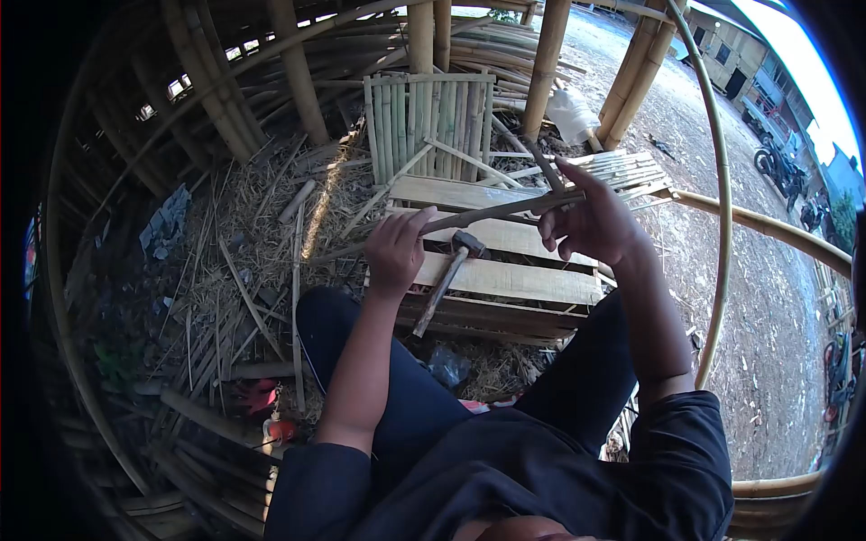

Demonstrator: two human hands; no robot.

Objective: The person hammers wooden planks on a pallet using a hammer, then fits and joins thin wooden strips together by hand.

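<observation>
A long, thin bamboo strip (487,212) is raised across the front of my body, above a wooden slatted bench (514,275). My left hand (397,251) is closed around its left part. Toward the strip's right end, my right hand (595,216) grips it, with the index finger raised above and the other fingers curled below. A second short dark piece (544,167) meets the strip near my right hand; how the two join is unclear. Below the strip, a hammer (466,243) with a worn wooden handle lies on the bench between my knees.
A bamboo slat panel (428,126) leans upright behind the bench, and another slatted piece (622,171) lies to the right. Bamboo posts (548,68) and a curved pole (717,180) surround me. Shavings and offcuts (262,216) cover the ground at left. Motorcycles (783,171) stand outside.
</observation>
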